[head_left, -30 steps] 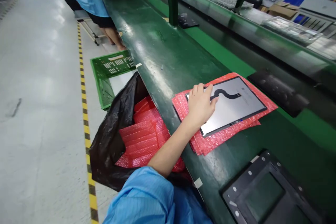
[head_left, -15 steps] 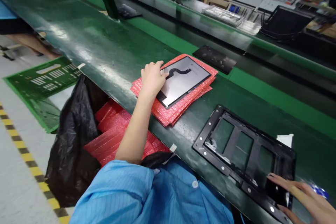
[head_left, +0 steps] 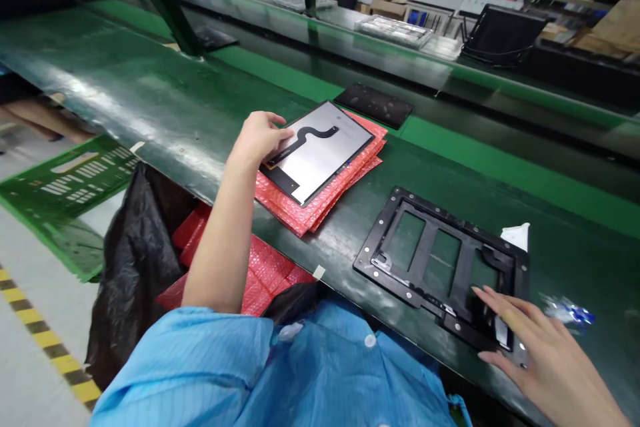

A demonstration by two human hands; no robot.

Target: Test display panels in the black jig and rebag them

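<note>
My left hand [head_left: 261, 138] grips the left edge of a display panel [head_left: 325, 153], thumb on its silvery back and the other fingers partly hidden at the edge. A curved black ribbon cable [head_left: 313, 134] lies across that back. Beneath the panel is a stack of pink bubble-wrap sheets [head_left: 320, 213]. At the right, my right hand [head_left: 533, 337] is open over the right end of a black fixture frame [head_left: 434, 253] with three rectangular openings. Its fingers are stretched out and apart from the thumb; whether they press on the frame I cannot tell.
A dark flat panel [head_left: 374, 105] lies behind the stack. White scrap [head_left: 516, 236] and crumpled clear-and-blue film [head_left: 570, 312] lie near the frame. Below the green bench's [head_left: 165, 107] front edge are a black bag [head_left: 135, 280], pink bubble wrap [head_left: 270, 273] and a green crate [head_left: 65, 193].
My left hand has closed on the panel's left edge, and the panel has shifted slightly left on the stack, showing more of its dark edge strip. The view has turned right.
</note>
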